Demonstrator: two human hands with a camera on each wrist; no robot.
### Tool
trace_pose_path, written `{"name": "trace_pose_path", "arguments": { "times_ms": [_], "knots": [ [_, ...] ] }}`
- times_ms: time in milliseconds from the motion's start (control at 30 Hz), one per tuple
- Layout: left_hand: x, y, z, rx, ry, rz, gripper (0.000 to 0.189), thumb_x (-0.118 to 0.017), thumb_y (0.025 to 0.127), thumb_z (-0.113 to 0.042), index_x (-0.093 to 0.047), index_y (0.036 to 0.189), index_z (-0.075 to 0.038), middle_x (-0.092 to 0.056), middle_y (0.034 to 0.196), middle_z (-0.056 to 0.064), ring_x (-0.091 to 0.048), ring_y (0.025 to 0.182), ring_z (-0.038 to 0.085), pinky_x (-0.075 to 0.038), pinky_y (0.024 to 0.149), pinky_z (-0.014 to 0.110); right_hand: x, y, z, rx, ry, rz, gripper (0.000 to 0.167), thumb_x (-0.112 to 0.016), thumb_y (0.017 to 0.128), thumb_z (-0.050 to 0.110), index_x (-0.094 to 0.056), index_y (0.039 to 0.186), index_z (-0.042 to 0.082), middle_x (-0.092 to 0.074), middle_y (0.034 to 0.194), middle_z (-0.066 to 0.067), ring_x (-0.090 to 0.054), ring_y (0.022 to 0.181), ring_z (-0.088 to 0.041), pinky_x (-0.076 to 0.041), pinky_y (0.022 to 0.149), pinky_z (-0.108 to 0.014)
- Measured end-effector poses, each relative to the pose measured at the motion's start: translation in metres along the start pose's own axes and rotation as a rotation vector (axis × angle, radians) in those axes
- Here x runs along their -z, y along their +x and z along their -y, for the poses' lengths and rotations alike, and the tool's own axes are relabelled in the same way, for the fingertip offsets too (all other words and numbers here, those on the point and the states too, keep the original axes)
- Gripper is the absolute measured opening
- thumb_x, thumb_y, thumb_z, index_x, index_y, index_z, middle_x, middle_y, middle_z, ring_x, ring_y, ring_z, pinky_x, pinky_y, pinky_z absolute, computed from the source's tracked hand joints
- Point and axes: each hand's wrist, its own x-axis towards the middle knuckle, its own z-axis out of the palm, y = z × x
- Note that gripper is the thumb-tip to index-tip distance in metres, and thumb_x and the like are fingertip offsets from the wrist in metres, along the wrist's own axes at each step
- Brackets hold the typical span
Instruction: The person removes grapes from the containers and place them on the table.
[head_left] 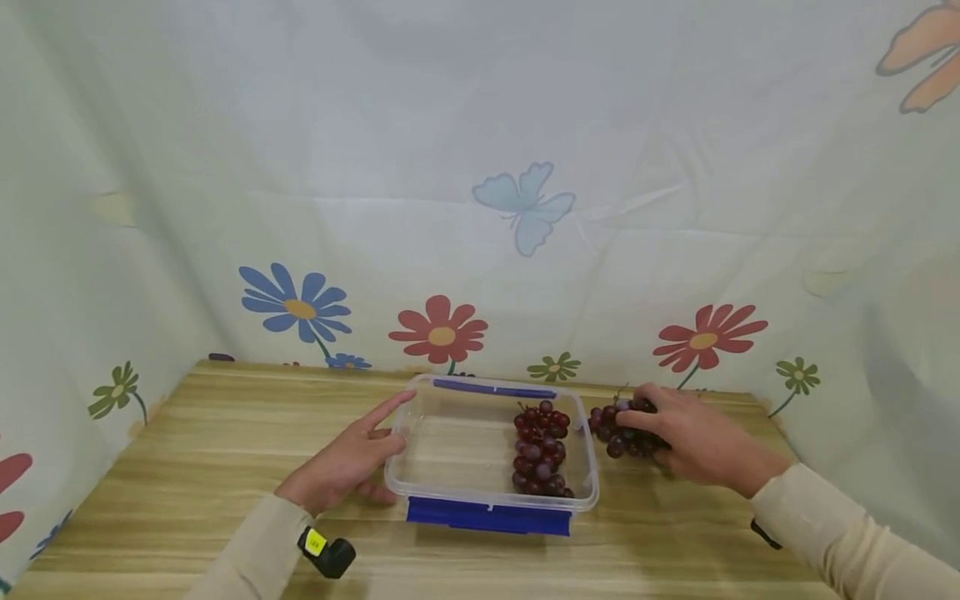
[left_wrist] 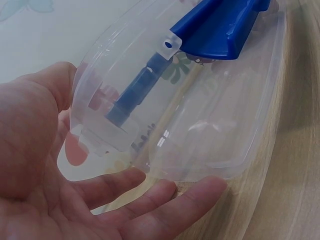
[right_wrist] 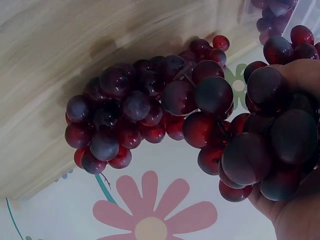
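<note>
A clear plastic food container [head_left: 457, 446] with blue side clips stands in the middle of the table, its top uncovered. Inside, along its right side, lies a bunch of dark red grapes [head_left: 542, 454]. My left hand [head_left: 343, 462] touches the container's left wall, with loosely spread fingers; the left wrist view shows the thumb at the rim and fingertips by the lower edge. Just right of the container, my right hand [head_left: 705, 435] grips a bunch of grapes [right_wrist: 265, 150]. More grapes [right_wrist: 117, 112] show beyond it in the right wrist view; whether they join the held bunch I cannot tell.
The wood-grain table [head_left: 187, 467] ends at a pale hanging cloth [head_left: 405, 167] printed with flowers and a butterfly. A blue clip [head_left: 489, 516] sticks out from the container's near side. Black camera mounts sit on both wrists.
</note>
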Motion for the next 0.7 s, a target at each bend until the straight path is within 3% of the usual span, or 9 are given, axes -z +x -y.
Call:
{"name": "trace_pose_path", "arguments": {
  "times_ms": [700],
  "knots": [
    [-0.001,0.000,-0.001,0.009,0.016,-0.014,0.071,-0.055,0.103,-0.016,-0.030,0.158,-0.053,-0.038,0.162,0.027,-0.069,0.103,0.034,-0.066,0.068,0.052,-0.014,-0.005,0.004,-0.020,0.015,-0.002,0.053,-0.084,0.081,0.007,-0.072,0.128,0.028,-0.061,0.124,-0.012,-0.065,0.103,-0.029,-0.061,0.086,-0.052]
  ]
}}
